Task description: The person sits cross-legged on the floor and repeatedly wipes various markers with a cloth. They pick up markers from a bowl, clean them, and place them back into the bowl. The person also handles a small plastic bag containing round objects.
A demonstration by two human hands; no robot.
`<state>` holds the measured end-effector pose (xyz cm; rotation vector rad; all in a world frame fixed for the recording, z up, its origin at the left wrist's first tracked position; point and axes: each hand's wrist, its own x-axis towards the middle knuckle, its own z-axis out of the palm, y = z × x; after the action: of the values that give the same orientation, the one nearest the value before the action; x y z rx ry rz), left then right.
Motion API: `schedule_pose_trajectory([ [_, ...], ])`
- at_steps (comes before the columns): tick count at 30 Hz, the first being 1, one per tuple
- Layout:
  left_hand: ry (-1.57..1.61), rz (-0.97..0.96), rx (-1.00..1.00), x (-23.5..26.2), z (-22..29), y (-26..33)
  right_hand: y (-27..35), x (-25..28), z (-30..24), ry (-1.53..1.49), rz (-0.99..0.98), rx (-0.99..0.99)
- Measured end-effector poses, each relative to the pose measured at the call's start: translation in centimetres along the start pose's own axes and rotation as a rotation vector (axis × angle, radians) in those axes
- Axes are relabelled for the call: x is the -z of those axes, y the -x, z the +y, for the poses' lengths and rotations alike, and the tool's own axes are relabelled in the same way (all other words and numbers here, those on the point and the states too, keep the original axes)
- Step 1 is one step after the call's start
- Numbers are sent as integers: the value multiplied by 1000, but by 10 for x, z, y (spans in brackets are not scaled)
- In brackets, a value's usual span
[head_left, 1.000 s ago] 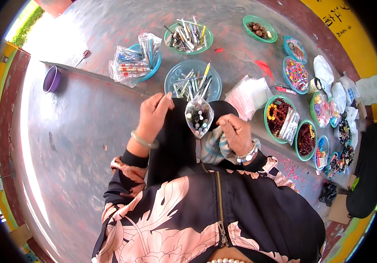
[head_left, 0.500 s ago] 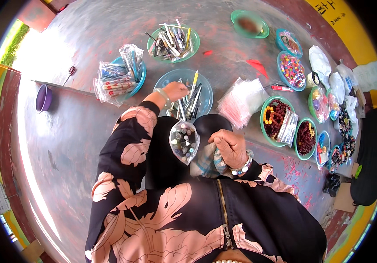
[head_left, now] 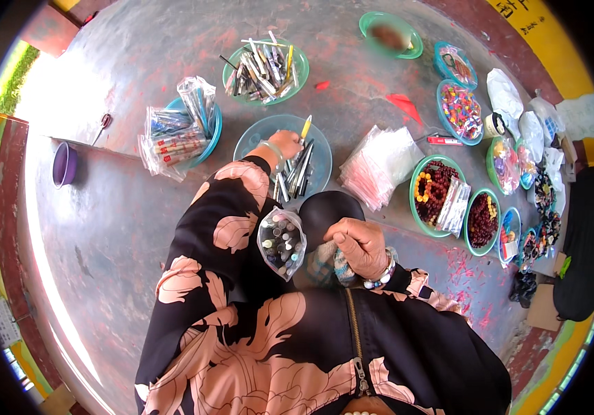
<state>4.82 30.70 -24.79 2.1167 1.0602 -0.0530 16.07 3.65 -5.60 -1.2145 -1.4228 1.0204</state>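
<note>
My left hand (head_left: pixel 286 144) reaches into a translucent blue bowl (head_left: pixel 245 135), its fingers curled over pens (head_left: pixel 302 171), one with a yellow barrel beside the fingertips. How many pens are in its grasp is hidden. A clear plastic bag (head_left: pixel 265 259) stuffed with pens stands open end up at my lap, just below the bowl. Over my thigh my right hand (head_left: pixel 357 247) is closed, thumb pressed against the curled fingers. Bunched checked cloth (head_left: pixel 321 261) lies beneath and beside it; whatever that fist grips is hidden.
A green bowl of pens (head_left: pixel 302 72) and a blue bowl of bagged pens (head_left: pixel 217 135) stand beyond. Clear plastic sleeves (head_left: pixel 378 166) lie right of my reach. Farther right are bowls of beads (head_left: pixel 482 218) and colourful small pieces (head_left: pixel 459 107). A purple bucket (head_left: pixel 65 164) stands far left.
My left hand has moved from the bowl's left side toward its middle, onto the pens. The bag of pens sits slightly lower and further left. My right hand stays closed in nearly the same place.
</note>
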Motion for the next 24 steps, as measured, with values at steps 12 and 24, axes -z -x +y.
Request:
schedule_pose_trajectory([
  [12,1214,158,-94,126,65,153,12,1,7,-196,167,-165],
  [24,1070,313,-89,93,181,336,65,38,18,-1681,313,-382],
])
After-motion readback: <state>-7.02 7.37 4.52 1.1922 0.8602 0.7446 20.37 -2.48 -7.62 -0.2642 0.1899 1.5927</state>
